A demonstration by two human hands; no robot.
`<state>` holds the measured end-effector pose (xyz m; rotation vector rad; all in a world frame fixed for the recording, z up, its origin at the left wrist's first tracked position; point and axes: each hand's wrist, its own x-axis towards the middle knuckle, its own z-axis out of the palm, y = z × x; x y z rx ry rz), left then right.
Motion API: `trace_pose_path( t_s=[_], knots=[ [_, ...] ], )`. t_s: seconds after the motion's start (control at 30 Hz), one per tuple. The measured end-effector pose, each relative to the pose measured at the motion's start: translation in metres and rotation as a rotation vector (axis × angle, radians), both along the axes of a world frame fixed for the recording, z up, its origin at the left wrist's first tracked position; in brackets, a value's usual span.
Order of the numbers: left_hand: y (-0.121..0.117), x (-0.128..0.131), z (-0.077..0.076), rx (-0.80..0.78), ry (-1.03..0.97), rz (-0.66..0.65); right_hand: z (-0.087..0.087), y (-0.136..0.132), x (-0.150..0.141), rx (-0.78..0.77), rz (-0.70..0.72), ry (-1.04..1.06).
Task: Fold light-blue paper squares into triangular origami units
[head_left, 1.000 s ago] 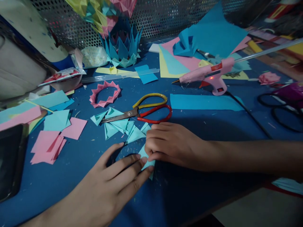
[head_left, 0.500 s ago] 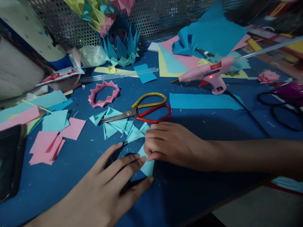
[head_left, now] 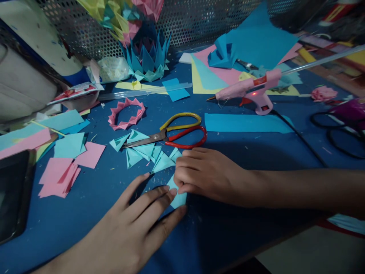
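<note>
Left hand (head_left: 135,226) and right hand (head_left: 203,173) touch light-blue paper (head_left: 179,200) between them.

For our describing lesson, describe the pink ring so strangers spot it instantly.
On the blue table, find the scissors. Just beyond their blades lies the pink ring: zigzag-edged and open in the middle, unlike the flat pink papers nearby.

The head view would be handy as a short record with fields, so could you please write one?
left hand: spread, fingertips on light-blue paper
right hand: curled against the same paper; grip hidden
scissors: blades over folded light-blue pieces; handles yellow and red
paper ring: pink, zigzag edge
glue gun: pink, red light lit, nozzle leftward
paper squares: pink, overlapping, near left
</note>
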<state>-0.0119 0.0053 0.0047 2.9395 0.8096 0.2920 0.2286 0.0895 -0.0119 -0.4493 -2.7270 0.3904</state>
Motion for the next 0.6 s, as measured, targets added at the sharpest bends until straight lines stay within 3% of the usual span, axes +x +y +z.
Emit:
trace_pose_path(
  t_s=[0.23,0.4,0.47,0.6],
  knots=[
    [0.002,-0.001,0.004,-0.025,-0.012,0.005,-0.003,-0.001,0.001,0.082,-0.003,-0.029],
    [0.002,-0.001,0.004,-0.018,-0.061,-0.005,0.002,0.003,0.005,-0.029,0.046,0.029],
    [0.001,-0.001,0.005,-0.013,-0.055,-0.003,0.007,0.005,0.008,-0.021,0.094,0.051],
    [0.003,-0.003,0.009,0.004,0.002,-0.019,0.015,0.011,0.013,0.147,0.324,0.088]
  ],
)
